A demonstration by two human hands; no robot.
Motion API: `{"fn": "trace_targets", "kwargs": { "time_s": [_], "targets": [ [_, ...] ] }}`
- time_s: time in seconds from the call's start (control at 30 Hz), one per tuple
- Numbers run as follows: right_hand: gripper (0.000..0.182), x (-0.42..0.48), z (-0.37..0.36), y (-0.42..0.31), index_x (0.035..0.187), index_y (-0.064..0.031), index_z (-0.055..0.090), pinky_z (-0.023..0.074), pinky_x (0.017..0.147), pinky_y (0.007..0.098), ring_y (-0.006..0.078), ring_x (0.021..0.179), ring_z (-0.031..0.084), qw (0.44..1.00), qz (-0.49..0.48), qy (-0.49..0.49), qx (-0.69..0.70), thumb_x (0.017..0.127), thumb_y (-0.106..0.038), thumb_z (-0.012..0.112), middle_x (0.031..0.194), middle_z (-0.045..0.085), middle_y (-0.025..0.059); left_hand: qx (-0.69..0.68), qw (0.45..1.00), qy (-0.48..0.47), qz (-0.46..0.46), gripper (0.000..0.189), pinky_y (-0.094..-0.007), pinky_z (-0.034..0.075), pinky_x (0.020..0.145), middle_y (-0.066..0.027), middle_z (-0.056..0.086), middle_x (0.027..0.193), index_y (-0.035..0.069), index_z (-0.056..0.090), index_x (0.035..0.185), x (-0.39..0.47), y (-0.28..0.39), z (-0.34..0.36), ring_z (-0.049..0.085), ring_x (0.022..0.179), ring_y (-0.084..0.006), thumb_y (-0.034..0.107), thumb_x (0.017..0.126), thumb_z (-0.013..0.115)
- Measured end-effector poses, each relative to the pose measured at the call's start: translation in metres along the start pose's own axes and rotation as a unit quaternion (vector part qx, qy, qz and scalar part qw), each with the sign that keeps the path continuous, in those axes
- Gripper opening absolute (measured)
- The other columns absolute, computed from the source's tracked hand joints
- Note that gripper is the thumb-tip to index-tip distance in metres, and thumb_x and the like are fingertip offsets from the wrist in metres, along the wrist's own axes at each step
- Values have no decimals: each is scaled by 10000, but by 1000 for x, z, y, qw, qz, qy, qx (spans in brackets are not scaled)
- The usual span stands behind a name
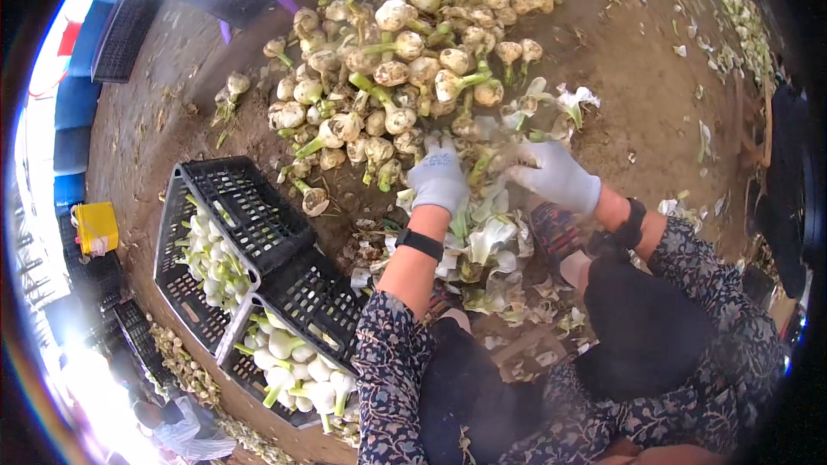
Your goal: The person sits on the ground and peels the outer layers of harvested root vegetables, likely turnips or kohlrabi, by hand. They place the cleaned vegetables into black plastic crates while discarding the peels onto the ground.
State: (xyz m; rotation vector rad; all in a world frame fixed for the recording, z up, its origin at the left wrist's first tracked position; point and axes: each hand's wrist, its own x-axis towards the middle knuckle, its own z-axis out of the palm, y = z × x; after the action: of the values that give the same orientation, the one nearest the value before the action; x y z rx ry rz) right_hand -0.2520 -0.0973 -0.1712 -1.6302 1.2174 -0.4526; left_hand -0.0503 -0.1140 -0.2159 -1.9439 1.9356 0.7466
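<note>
A heap of unpeeled garlic bulbs (391, 73) with cut green stems lies on the dirt floor before me. My left hand (439, 174), in a pale grey work glove, reaches into the near edge of the heap, its fingertips among the bulbs; whether it grips one is hidden. Close by on the right, my right hand (552, 175), gloved alike, has its fingers bent beside a blurred bulb or stem; a hold on it is unclear. Peeled outer husks (491, 239) lie below both hands, between my shoes.
Two black plastic crates (249, 206) at the left hold clean white garlic bulbs (300, 368). A yellow container (97, 227) stands farther left. Another person (184, 429) is at the lower left, near more garlic. Husks are scattered on the floor at the right.
</note>
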Motion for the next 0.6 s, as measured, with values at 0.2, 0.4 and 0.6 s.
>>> {"fn": "trace_targets", "kwargs": {
  "time_s": [0.2, 0.4, 0.6],
  "targets": [
    [274, -2, 8, 9, 1068, -78, 677, 507, 815, 373, 315, 924, 656, 998, 47, -9, 51, 854, -219, 580, 989, 684, 167, 92, 995, -11, 24, 527, -436, 549, 753, -147, 566, 1229, 63, 497, 1236, -9, -25, 31, 667, 982, -322, 269, 799, 708],
    [489, -2, 17, -14, 1364, -86, 520, 498, 786, 286, 121, 861, 614, 998, 35, -23, 50, 877, -107, 554, 1021, 689, 95, 70, 997, 35, -25, 485, -447, 548, 678, -153, 589, 1128, 143, 525, 1204, -38, -39, 39, 683, 862, -321, 292, 777, 697],
    [523, 5, 28, -14, 1395, -67, 476, 509, 775, 291, 101, 852, 609, 983, 116, -91, 106, 878, -102, 543, 1030, 685, 111, -386, 915, 116, 16, 549, -359, 521, 812, -109, 605, 1102, 65, 503, 1245, -67, -85, 64, 641, 959, -256, 191, 771, 749]
  ]
}}
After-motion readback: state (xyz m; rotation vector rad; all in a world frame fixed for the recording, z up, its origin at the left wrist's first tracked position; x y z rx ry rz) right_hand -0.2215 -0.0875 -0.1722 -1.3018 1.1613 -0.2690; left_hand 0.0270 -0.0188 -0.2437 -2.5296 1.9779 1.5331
